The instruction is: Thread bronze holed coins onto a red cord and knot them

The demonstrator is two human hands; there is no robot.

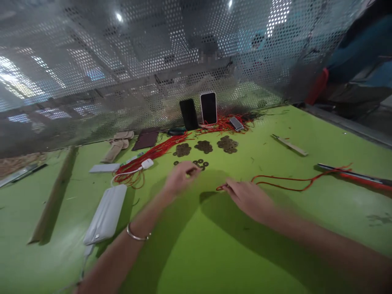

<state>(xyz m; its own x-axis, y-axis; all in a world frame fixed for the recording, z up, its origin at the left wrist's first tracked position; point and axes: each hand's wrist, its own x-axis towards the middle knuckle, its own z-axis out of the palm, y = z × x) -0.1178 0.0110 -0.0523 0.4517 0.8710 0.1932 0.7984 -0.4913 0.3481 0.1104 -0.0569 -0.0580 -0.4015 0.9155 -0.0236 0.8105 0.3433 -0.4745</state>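
Note:
My left hand [180, 176], with a metal bangle on the wrist, hovers over a few loose brass coins [199, 163] on the green table [214, 253]; its fingers are curled and blurred by motion. My right hand [246, 197] lies low on the table and pinches the near end of a long red cord [288, 181] that runs off to the right. Three heaps of holed coins [204, 147] lie just beyond both hands.
Two phones [199, 109] lean against a perforated metal screen [153, 61] at the back. A bundle of red cords [147, 157], a white power bank [105, 214] with cable, a small silver device [236, 123], flat sticks [290, 145] and dark rods [352, 174] lie around.

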